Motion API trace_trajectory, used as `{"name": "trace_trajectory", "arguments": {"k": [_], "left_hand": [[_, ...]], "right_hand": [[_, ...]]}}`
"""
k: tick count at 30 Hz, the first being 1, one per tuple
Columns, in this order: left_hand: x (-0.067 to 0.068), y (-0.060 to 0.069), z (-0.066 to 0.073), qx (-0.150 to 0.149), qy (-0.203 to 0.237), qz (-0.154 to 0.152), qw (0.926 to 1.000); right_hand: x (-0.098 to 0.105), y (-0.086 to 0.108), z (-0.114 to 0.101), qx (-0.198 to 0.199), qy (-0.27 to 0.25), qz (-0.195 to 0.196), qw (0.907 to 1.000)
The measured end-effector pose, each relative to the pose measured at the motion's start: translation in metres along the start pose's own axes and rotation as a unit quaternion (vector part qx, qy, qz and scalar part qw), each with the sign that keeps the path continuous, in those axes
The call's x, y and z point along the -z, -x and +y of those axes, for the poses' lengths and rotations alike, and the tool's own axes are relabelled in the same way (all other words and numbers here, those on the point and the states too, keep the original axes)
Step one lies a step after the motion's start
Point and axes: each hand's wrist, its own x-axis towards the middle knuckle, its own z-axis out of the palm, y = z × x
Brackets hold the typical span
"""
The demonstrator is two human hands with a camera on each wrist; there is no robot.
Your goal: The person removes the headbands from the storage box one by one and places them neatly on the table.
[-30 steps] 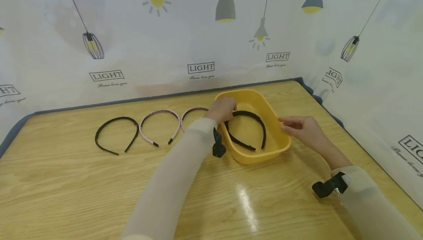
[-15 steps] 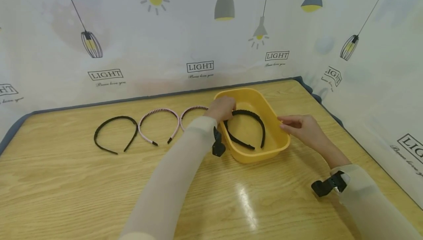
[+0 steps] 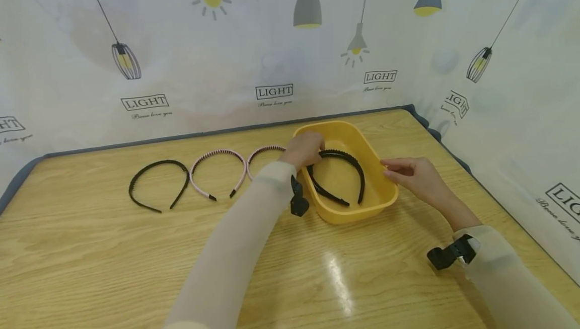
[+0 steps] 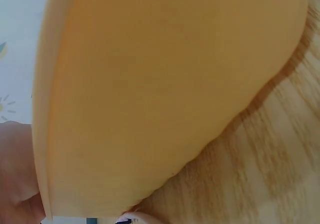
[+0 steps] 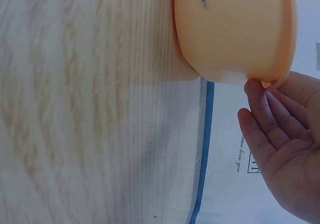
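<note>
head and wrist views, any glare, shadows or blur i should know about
Head view: a bright glare streak on the wooden table, headbands fairly clear; left wrist view: the yellow basin fills most of the frame, soft and almost featureless; right wrist view: paler, with a soft grey shadow on the table, the fingers easily made out.

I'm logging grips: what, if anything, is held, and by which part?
The right hand pinches the yellow bin by its right rim. The left hand reaches over the opposite rim; fingertips hidden, so its hold cannot be told.
</note>
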Motion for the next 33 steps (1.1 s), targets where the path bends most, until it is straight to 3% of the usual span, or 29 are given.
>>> {"name": "trace_trajectory", "arguments": {"k": [15, 25, 33], "left_hand": [[0.004, 0.001, -0.003, -0.006, 0.088, 0.055, 0.9946], [0.009, 0.0, -0.006, -0.004, 0.137, 0.061, 0.9886], [0.017, 0.004, -0.009, -0.007, 0.188, 0.084, 0.9785]], "right_hand": [[-0.001, -0.001, -0.002, -0.011, 0.002, 0.002, 0.9999], [-0.001, 0.0, -0.004, -0.012, 0.002, 0.0, 0.9999], [-0.001, 0.0, -0.003, -0.012, 0.006, 0.001, 0.9999]]}}
